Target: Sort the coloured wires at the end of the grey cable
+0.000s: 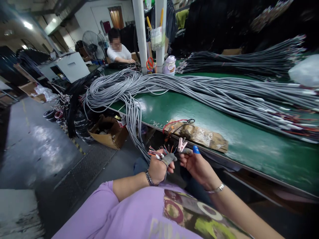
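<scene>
My left hand [159, 168] grips the end of a grey cable [136, 132], whose stripped coloured wires [159, 152] fan out above my fingers. A grey sleeve covers one finger of that hand. My right hand [196, 166] is beside it, fingers curled around a small pink clip-like tool [182, 144]; a blue cap covers one fingertip [196, 149]. The two hands almost touch, just off the front edge of the green table [224, 132].
A big bundle of grey cables [199, 89] lies across the table and hangs off its left end. A taped cardboard pad [206, 135] with red and black wires sits near the edge. Dark cables [236, 61] lie behind. An open box [107, 131] is on the floor. Another person [118, 49] sits far back.
</scene>
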`<move>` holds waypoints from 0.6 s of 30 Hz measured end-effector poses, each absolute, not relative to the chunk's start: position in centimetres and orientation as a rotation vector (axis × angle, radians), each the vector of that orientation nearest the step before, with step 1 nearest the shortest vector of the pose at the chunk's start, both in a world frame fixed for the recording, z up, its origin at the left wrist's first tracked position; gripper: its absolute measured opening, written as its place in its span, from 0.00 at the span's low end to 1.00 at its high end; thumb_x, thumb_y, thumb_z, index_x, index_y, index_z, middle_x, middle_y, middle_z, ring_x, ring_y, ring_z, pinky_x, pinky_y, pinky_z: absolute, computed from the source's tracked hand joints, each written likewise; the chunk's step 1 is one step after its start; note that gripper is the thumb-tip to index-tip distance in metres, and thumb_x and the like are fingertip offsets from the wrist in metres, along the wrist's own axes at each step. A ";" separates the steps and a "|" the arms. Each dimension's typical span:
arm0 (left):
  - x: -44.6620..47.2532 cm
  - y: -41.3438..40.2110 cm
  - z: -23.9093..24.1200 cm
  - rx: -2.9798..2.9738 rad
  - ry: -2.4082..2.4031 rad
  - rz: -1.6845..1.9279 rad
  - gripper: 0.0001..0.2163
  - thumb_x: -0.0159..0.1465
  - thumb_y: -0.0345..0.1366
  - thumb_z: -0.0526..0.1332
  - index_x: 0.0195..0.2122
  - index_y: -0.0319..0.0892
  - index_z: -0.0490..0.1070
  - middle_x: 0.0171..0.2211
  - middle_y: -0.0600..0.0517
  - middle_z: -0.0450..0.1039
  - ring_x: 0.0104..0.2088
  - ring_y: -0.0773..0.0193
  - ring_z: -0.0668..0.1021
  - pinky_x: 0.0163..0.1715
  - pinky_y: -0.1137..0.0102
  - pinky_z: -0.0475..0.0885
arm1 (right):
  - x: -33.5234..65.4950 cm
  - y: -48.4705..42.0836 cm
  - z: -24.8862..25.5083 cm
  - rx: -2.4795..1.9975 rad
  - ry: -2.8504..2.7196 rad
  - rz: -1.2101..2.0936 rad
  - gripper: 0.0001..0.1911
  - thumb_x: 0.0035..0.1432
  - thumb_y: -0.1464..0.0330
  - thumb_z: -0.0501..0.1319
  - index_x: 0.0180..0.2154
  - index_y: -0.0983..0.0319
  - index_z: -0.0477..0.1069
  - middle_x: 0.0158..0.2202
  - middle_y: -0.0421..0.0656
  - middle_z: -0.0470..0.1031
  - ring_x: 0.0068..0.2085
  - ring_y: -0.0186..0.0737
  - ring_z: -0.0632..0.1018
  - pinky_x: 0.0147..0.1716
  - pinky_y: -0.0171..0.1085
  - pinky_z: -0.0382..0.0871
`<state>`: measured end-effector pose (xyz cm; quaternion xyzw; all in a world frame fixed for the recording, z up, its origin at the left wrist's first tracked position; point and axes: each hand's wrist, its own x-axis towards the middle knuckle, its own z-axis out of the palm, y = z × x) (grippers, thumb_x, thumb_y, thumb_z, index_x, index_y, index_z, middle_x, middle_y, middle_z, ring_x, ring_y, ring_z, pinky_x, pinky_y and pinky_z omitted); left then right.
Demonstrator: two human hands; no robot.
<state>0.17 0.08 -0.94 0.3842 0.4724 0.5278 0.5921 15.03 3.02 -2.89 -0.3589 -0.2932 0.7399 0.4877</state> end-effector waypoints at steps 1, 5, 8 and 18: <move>0.2 0.1 -0.9 0.908 1.098 1.219 0.17 0.55 0.49 0.64 0.28 0.39 0.67 0.16 0.57 0.68 0.12 0.74 0.67 0.11 0.78 0.60 | 14.9 3.5 -2.7 -0.867 -0.709 1.849 0.22 0.49 0.47 0.63 0.30 0.59 0.75 0.26 0.42 0.72 0.24 0.36 0.68 0.25 0.36 0.67; 0.5 0.2 -0.9 0.974 1.116 1.187 0.17 0.55 0.50 0.64 0.28 0.39 0.67 0.16 0.57 0.68 0.13 0.74 0.67 0.12 0.78 0.62 | 14.2 4.5 -2.0 -0.879 -0.862 1.756 0.22 0.49 0.47 0.63 0.27 0.60 0.73 0.23 0.40 0.69 0.23 0.35 0.65 0.23 0.35 0.64; 0.7 0.3 -1.0 1.008 1.128 1.193 0.16 0.56 0.49 0.63 0.27 0.39 0.67 0.17 0.57 0.68 0.13 0.74 0.68 0.13 0.78 0.62 | 13.7 4.7 -1.9 -0.971 -0.920 1.511 0.23 0.50 0.46 0.62 0.23 0.59 0.72 0.19 0.39 0.65 0.22 0.34 0.63 0.23 0.35 0.62; 1.0 0.6 -1.6 1.023 1.187 1.160 0.18 0.55 0.51 0.63 0.28 0.40 0.67 0.16 0.56 0.68 0.13 0.73 0.68 0.13 0.78 0.62 | 12.9 5.7 -2.4 -0.782 -0.503 1.804 0.20 0.44 0.49 0.68 0.28 0.59 0.75 0.26 0.41 0.76 0.25 0.37 0.72 0.26 0.38 0.68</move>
